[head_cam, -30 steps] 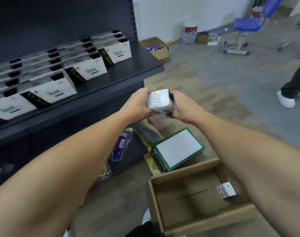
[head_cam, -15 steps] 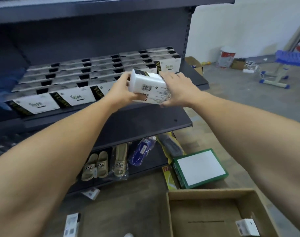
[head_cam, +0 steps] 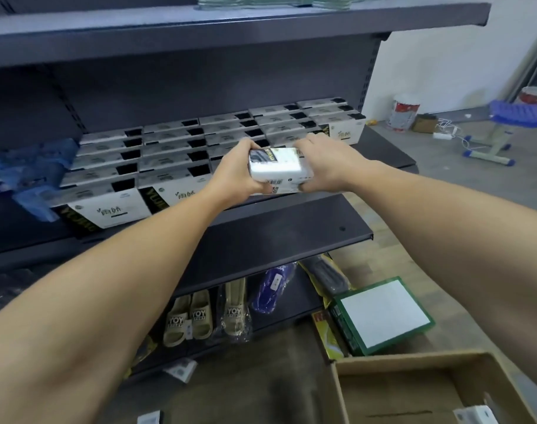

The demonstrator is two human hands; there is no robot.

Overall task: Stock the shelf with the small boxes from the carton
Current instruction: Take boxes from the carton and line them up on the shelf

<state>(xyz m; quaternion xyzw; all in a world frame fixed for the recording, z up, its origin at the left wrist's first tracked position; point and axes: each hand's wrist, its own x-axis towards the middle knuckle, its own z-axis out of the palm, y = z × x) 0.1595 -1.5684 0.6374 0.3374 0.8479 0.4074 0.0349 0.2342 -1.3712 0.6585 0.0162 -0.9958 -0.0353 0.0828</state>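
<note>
While gripped: one box (head_cam: 277,166), two hands (head_cam: 241,172).

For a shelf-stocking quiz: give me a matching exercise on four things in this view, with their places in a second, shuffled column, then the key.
Things:
1. small box
2. beige slippers
3. carton
4. green-edged box

Places:
A. on the floor at lower right, open
B. on the bottom shelf
C. held between the left hand and the right hand, at the middle shelf
D. on the floor, between the carton and the shelving

Pairs: 1-C, 2-B, 3-A, 4-D
</note>
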